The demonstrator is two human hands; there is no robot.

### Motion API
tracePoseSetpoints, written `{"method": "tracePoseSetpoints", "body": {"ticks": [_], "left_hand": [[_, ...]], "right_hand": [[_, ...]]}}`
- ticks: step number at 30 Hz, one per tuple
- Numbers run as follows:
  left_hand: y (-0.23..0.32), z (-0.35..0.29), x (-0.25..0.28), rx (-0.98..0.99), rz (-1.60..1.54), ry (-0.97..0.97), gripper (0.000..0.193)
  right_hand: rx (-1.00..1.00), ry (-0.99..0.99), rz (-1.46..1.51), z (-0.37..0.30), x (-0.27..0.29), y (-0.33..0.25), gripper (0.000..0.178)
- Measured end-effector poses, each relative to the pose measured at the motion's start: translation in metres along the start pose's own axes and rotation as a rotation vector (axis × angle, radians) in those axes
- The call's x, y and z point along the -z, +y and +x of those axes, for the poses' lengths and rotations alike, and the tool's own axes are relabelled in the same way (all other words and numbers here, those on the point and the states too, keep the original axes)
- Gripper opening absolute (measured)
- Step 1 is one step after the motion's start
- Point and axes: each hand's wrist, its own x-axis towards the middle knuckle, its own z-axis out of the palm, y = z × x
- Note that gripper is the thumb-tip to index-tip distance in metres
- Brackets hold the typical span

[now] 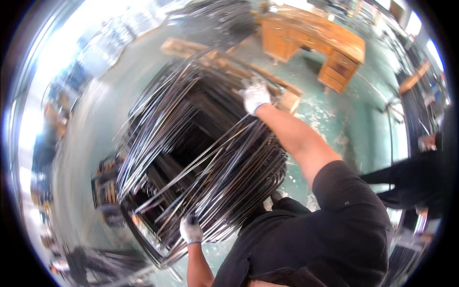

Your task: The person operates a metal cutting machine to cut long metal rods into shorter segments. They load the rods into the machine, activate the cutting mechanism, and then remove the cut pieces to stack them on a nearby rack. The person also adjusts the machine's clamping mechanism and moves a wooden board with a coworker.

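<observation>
A big bundle of dark steel wire frames (191,148), bent into rectangular loops, fills the middle of the view. My right hand (256,95), in a white glove, grips the far top edge of the bundle with the arm stretched out over it. My left hand (191,230), also in a white glove, is closed around rods at the bundle's near lower edge. My black-sleeved shoulder and torso (325,229) take up the lower right.
Wooden planks (224,60) lie under the far side of the bundle on the green floor (354,129). A wooden desk with drawers (315,40) stands at the back right. Another person in black (411,177) is at the right edge. More metal rods (215,16) lie at the top.
</observation>
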Motion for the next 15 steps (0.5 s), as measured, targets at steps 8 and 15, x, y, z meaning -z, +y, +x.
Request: {"method": "tracePoseSetpoints", "body": {"ticks": [8,15], "left_hand": [[0.012,-0.02,-0.017,-0.092,-0.013,0.05,0.019],[0.138,-0.019,0.012,-0.843,-0.031,0.277,0.033]], "right_hand": [[0.036,0.386,0.693,-0.162,0.094,-0.031,0.018],[-0.268,0.179,0.825,-0.358,0.182,0.002,0.036]]}}
